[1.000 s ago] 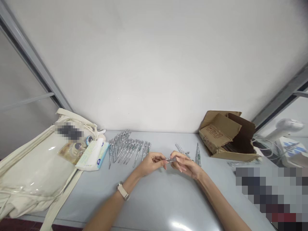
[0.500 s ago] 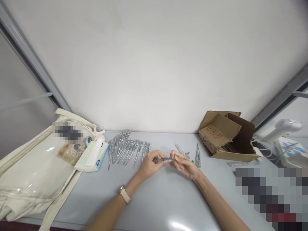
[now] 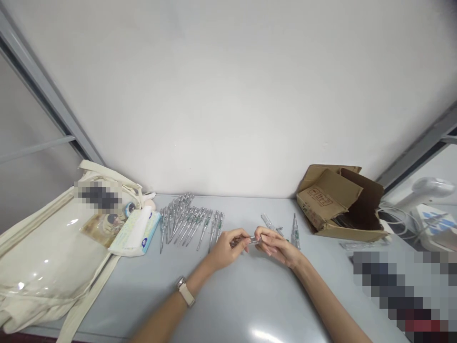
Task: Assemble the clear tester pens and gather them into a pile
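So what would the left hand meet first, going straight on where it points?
Past the clear piece between them, the left hand would likely meet the right hand; exact depth is unclear.

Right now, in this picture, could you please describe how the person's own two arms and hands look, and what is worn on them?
The left hand and the right hand are bare, without gloves. No sleeve shows on either forearm, as far as the view reaches. On the left wrist is a pale cream-strapped, silver-cased wristwatch; its dial cannot be read. The right wrist shows no watch or band.
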Available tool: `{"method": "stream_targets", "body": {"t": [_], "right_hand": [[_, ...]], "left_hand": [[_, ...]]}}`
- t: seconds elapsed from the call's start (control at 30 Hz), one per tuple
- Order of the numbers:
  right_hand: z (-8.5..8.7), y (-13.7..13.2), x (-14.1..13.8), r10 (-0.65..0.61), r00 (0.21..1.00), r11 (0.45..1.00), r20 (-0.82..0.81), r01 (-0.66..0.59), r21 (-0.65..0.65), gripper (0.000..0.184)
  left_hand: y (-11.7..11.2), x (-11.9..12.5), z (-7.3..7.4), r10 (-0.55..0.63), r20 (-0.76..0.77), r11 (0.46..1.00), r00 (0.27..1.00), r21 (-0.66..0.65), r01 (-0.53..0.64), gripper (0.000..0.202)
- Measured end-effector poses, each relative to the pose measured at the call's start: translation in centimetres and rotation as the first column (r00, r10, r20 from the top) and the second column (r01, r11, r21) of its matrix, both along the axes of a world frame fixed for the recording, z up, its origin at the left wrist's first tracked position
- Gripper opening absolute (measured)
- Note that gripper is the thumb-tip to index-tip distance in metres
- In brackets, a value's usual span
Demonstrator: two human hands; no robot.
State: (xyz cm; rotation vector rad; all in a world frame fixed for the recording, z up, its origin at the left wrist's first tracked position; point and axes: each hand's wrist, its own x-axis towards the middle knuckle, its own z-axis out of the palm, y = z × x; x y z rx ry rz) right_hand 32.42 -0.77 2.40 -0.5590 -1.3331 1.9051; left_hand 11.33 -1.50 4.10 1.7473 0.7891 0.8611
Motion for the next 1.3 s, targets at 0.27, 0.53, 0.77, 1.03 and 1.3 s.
{"method": "stream_targets", "body": {"t": [0.27,0.53,0.77,1.03,1.3], "right_hand": [[-0.1,-0.1,0.5,0.024,0.997,1.000,0.072,-0.023,-0.012,0.030],[0.0,0.0,-0.1,-0.019,0.999,0.999,0.034,0.019,-0.026,0.033],[-0.2,-0.1,-0.3,-0.061,0.997,0.997,0.054,0.064,-0.044,0.039],[0.1,-0.3,-0.5,-0.036,0.999,0.984,-0.036,0.029,-0.175,0.038],[0.1,-0.4,-1.2,-0.058,0.997,0.980,-0.051,0.047,-0.194,0.037]], "left_hand": [[0.2,-0.2,-0.2,0.053,-0.012,0.998,0.999,-0.038,-0.054,0.032],[0.1,0.5,-0.2,0.072,0.043,0.996,0.996,-0.058,-0.070,0.032],[-0.4,1.0,-0.3,0.031,0.060,0.995,0.998,-0.100,-0.025,0.032],[-0.2,0.4,-0.3,0.126,-0.036,0.992,0.991,0.007,-0.126,0.025],[0.2,0.5,-1.0,0.260,-0.034,0.945,0.965,0.215,-0.247,0.026]]}}
